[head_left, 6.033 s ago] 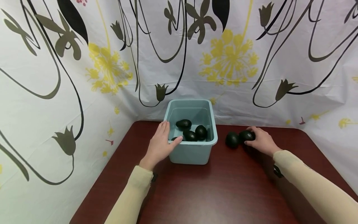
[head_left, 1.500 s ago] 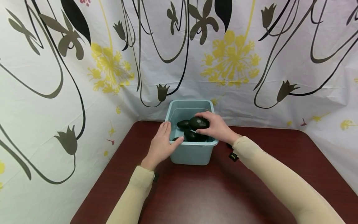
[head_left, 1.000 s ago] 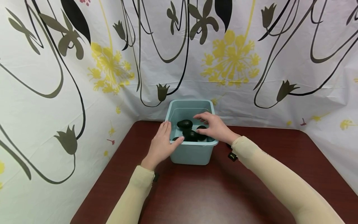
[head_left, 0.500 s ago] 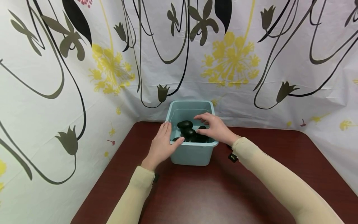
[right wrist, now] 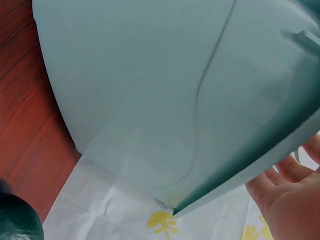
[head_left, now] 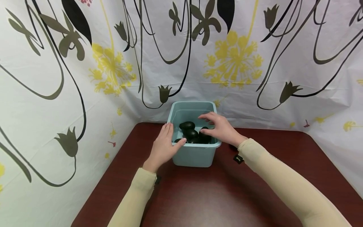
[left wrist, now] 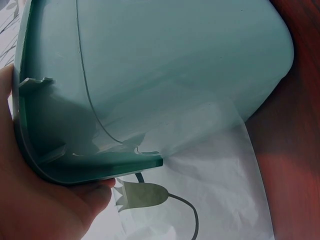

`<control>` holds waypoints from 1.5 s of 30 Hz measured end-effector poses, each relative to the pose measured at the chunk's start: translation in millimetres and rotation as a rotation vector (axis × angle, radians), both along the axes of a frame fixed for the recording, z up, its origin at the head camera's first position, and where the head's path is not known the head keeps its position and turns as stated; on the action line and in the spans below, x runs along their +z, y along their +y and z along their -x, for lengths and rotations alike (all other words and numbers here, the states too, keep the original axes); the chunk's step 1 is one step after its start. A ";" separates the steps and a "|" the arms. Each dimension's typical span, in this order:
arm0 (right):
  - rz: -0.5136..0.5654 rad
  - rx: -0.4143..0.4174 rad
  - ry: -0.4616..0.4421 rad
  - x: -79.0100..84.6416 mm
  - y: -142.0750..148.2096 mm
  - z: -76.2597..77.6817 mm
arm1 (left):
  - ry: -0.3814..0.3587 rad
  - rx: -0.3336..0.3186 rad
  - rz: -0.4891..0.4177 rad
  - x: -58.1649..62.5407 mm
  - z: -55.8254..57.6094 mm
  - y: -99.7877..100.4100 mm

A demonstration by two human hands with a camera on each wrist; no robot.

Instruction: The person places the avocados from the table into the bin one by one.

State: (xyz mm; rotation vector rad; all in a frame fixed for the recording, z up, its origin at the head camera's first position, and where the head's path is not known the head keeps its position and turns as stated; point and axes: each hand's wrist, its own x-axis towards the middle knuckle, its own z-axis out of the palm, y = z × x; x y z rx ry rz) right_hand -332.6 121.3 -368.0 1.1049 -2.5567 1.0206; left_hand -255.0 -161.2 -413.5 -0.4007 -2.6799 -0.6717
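A light blue plastic bin (head_left: 194, 156) stands on the table, with several dark green avocados (head_left: 187, 125) inside. My left hand (head_left: 163, 148) rests on its front left corner, fingers straight along the left rim and thumb over the front rim. In the left wrist view the corner sits against that hand. My right hand (head_left: 222, 128) hovers over the bin's right side with thumb and fingers apart. Beneath its thumb lies an avocado (head_left: 204, 137); whether they touch I cannot tell. Another avocado (right wrist: 17, 220) lies outside the bin, mostly hidden in the head view by the right wrist.
The dark red-brown table (head_left: 195, 195) reaches back to a white cloth (head_left: 238, 104) printed with flowers, which hangs behind and on the left. The bin stands near the back edge.
My right hand gripped an avocado on the table at right, brought it over the bin and let go. Avocados in the bin shifted; the right hand then rose slightly. The left hand stayed put.
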 end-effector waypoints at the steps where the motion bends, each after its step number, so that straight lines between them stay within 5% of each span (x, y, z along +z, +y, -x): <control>1: 0.001 0.000 -0.001 0.6 0.9 -0.8 | -0.002 0.000 0.002 -0.1 -0.1 0.0; 20: 0.043 -0.005 0.051 9.3 26.0 -4.9 | 0.010 0.000 -0.006 0.9 -1.3 1.0; 31: 0.052 -0.094 0.030 13.0 52.0 -8.2 | 0.011 -0.002 -0.007 0.7 -1.2 1.4; 45: 0.023 -0.204 -0.033 -8.5 94.2 -0.3 | 0.008 -0.002 -0.011 0.5 -1.9 1.6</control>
